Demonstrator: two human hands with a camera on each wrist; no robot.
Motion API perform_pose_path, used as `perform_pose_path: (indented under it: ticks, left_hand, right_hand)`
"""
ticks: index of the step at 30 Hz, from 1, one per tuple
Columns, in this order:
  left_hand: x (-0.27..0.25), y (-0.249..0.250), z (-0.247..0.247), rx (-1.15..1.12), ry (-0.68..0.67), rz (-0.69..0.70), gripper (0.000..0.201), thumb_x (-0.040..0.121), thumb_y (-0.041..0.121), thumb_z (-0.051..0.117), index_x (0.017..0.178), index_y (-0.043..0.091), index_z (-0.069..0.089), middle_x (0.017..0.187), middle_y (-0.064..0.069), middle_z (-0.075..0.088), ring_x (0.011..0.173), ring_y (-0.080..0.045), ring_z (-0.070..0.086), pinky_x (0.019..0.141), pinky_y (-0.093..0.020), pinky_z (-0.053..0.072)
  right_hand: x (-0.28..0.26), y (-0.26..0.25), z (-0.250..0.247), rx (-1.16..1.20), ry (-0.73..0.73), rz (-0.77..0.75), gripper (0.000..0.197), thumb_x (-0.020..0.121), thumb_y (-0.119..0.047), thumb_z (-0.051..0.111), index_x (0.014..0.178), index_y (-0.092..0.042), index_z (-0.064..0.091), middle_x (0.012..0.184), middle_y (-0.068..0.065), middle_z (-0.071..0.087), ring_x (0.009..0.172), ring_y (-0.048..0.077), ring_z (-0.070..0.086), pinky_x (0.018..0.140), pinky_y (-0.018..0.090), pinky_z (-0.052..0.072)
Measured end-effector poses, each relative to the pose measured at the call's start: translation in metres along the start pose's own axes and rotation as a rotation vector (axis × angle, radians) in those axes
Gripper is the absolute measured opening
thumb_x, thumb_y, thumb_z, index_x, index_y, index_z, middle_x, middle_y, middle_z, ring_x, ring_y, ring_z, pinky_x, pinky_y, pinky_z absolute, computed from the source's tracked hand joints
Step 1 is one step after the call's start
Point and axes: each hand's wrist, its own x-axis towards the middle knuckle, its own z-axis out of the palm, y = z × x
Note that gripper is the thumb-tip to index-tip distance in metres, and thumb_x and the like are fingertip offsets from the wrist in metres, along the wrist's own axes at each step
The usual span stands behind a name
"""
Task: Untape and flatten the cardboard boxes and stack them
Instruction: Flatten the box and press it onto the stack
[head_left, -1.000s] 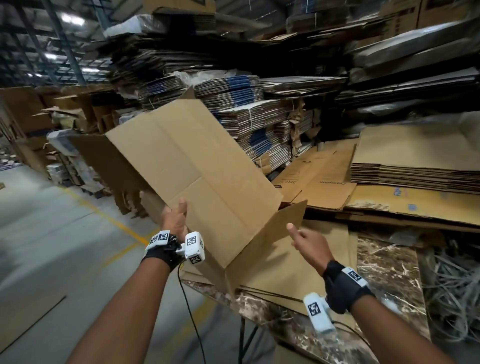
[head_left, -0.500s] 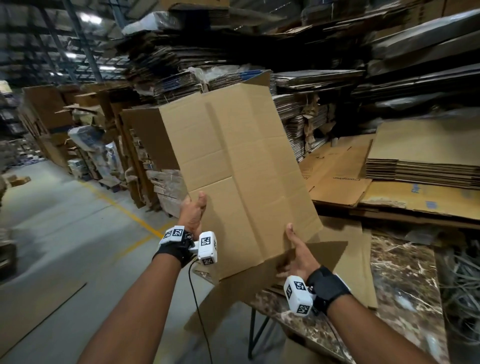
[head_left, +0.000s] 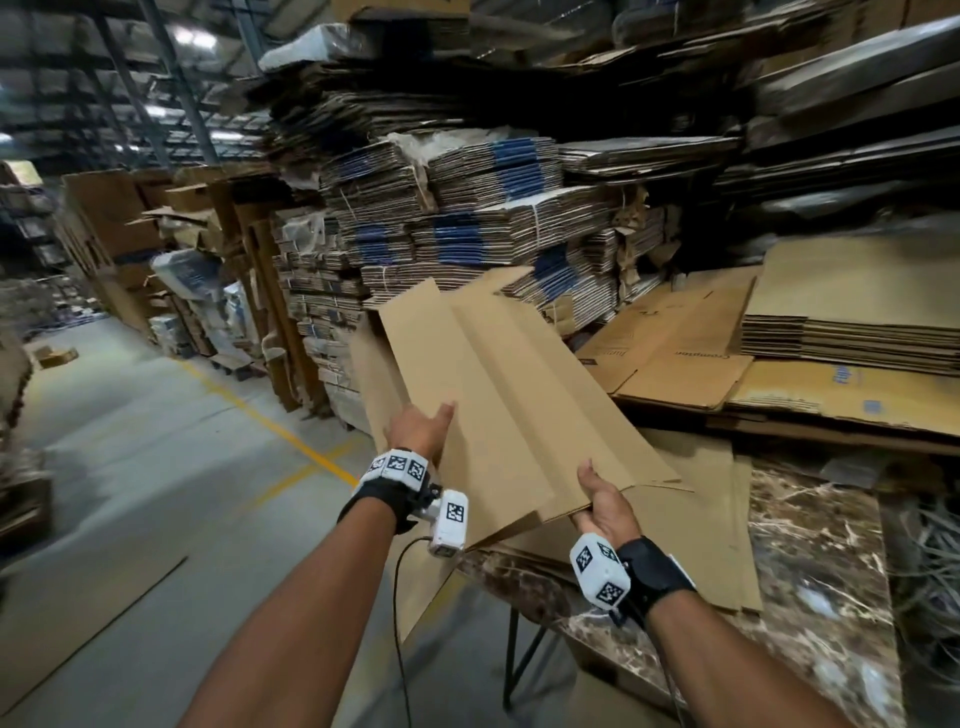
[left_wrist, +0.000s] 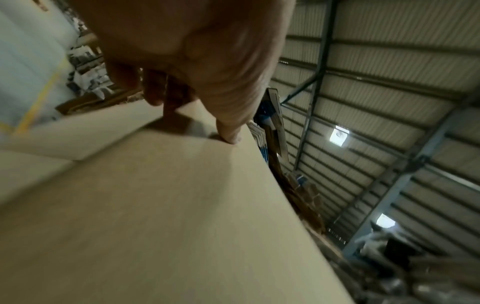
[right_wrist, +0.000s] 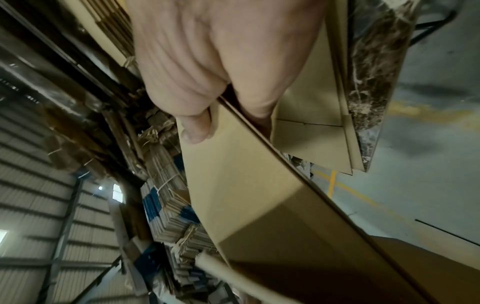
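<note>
A plain brown cardboard box (head_left: 509, 405), collapsed almost flat with a long crease down its middle, slants over the table's left end. My left hand (head_left: 421, 431) grips its left edge. In the left wrist view the thumb (left_wrist: 231, 133) presses on the panel (left_wrist: 155, 205) and the fingers (left_wrist: 153, 92) curl under it. My right hand (head_left: 605, 501) pinches the box's near edge. The right wrist view shows its thumb (right_wrist: 194, 131) on the panel (right_wrist: 246, 195) and its fingers below. Flattened cardboard (head_left: 696, 525) lies beneath on the marble table (head_left: 815, 545).
A stack of flat sheets (head_left: 857, 332) and printed flattened boxes (head_left: 675, 364) lie to the right. Tied bundles of cardboard (head_left: 467, 223) rise behind. Grey floor with a yellow line (head_left: 260, 415) spreads to the left. Strapping scraps (head_left: 930, 571) pile at the far right.
The box stood upright and open; it has tipped forward and folded nearly flat, lower over the table. My right hand moved from the bottom flap to the near edge.
</note>
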Motion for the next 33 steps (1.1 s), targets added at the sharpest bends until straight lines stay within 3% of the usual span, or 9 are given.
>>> perform_pose_path:
  ticks: [2, 4, 6, 9, 14, 19, 22, 28, 33]
  left_hand:
    - [-0.016, -0.002, 0.009, 0.115, -0.108, 0.078, 0.07, 0.102, 0.059, 0.041, 0.133, -0.002, 0.055, 0.14, -0.024, 0.058, 0.131, -0.04, 0.053, 0.11, -0.043, 0.04]
    - [-0.037, -0.012, 0.016, 0.06, -0.21, 0.146, 0.06, 0.109, 0.044, 0.038, 0.148, 0.0, 0.044, 0.156, -0.019, 0.045, 0.145, -0.034, 0.04, 0.117, -0.036, 0.029]
    - [-0.057, -0.026, 0.019, 0.015, -0.225, 0.24, 0.054, 0.111, 0.037, 0.034, 0.155, 0.005, 0.038, 0.162, -0.013, 0.036, 0.151, -0.026, 0.032, 0.119, -0.029, 0.022]
    - [-0.084, -0.037, 0.022, -0.103, -0.158, 0.345, 0.051, 0.111, 0.031, 0.032, 0.158, 0.01, 0.034, 0.164, -0.009, 0.032, 0.152, -0.022, 0.028, 0.122, -0.029, 0.02]
    - [-0.118, -0.041, 0.011, -0.085, 0.005, 0.493, 0.047, 0.109, 0.027, 0.04, 0.154, 0.015, 0.043, 0.158, -0.004, 0.044, 0.146, -0.02, 0.037, 0.126, -0.038, 0.021]
    - [-0.142, -0.026, -0.017, 0.231, 0.145, 0.716, 0.037, 0.095, 0.026, 0.05, 0.121, 0.013, 0.073, 0.122, -0.009, 0.072, 0.122, -0.027, 0.058, 0.118, -0.048, 0.032]
    - [-0.144, -0.014, -0.025, 0.621, 0.12, 0.803, 0.035, 0.089, 0.032, 0.053, 0.112, 0.017, 0.076, 0.109, -0.007, 0.075, 0.117, -0.025, 0.061, 0.119, -0.045, 0.028]
    - [-0.15, -0.052, -0.013, 0.822, -0.044, 0.628, 0.067, 0.084, 0.061, 0.057, 0.134, 0.017, 0.057, 0.13, -0.008, 0.065, 0.133, -0.03, 0.048, 0.121, -0.049, 0.025]
    - [-0.15, -0.083, -0.014, 0.76, -0.067, 0.541, 0.049, 0.091, 0.02, 0.061, 0.139, 0.015, 0.054, 0.142, -0.011, 0.058, 0.139, -0.032, 0.045, 0.117, -0.044, 0.03]
  right_hand:
    - [-0.001, 0.004, -0.004, -0.046, 0.047, 0.003, 0.054, 0.101, -0.04, 0.06, 0.151, -0.027, 0.043, 0.134, 0.008, 0.06, 0.031, 0.014, 0.051, 0.034, 0.017, 0.039]
    - [0.005, 0.009, -0.008, -0.096, 0.102, 0.001, 0.052, 0.106, -0.037, 0.051, 0.155, -0.027, 0.036, 0.152, 0.017, 0.046, 0.023, 0.009, 0.041, 0.03, 0.013, 0.032]
    - [0.004, 0.011, -0.004, -0.084, 0.109, -0.002, 0.052, 0.107, -0.033, 0.05, 0.155, -0.02, 0.037, 0.156, 0.014, 0.04, 0.038, 0.005, 0.058, 0.04, 0.016, 0.048]
    - [0.005, 0.02, 0.001, -0.186, 0.114, 0.015, 0.049, 0.107, -0.031, 0.049, 0.151, -0.01, 0.043, 0.149, 0.008, 0.047, 0.118, 0.022, 0.063, 0.101, 0.033, 0.051]
    - [-0.001, 0.027, -0.001, -0.397, 0.146, 0.018, 0.043, 0.106, -0.038, 0.05, 0.108, 0.002, 0.064, 0.111, 0.017, 0.065, 0.075, 0.024, 0.062, 0.062, 0.022, 0.05]
    - [-0.017, 0.016, 0.022, -0.11, 0.028, 0.017, 0.039, 0.109, -0.019, 0.042, 0.143, 0.0, 0.046, 0.155, 0.02, 0.042, 0.143, 0.035, 0.042, 0.112, 0.04, 0.039]
    - [-0.024, 0.004, 0.042, 0.123, -0.026, 0.081, 0.025, 0.111, -0.018, 0.037, 0.11, -0.004, 0.058, 0.151, 0.023, 0.046, 0.139, 0.039, 0.044, 0.112, 0.054, 0.037]
    - [-0.027, -0.006, 0.045, 0.093, -0.079, 0.157, 0.028, 0.111, -0.014, 0.034, 0.098, -0.003, 0.056, 0.148, 0.024, 0.049, 0.139, 0.041, 0.044, 0.116, 0.062, 0.03]
    - [-0.023, -0.011, 0.022, 0.069, -0.094, 0.15, 0.025, 0.104, -0.004, 0.038, 0.117, 0.0, 0.058, 0.135, 0.025, 0.059, 0.125, 0.044, 0.056, 0.107, 0.067, 0.039]
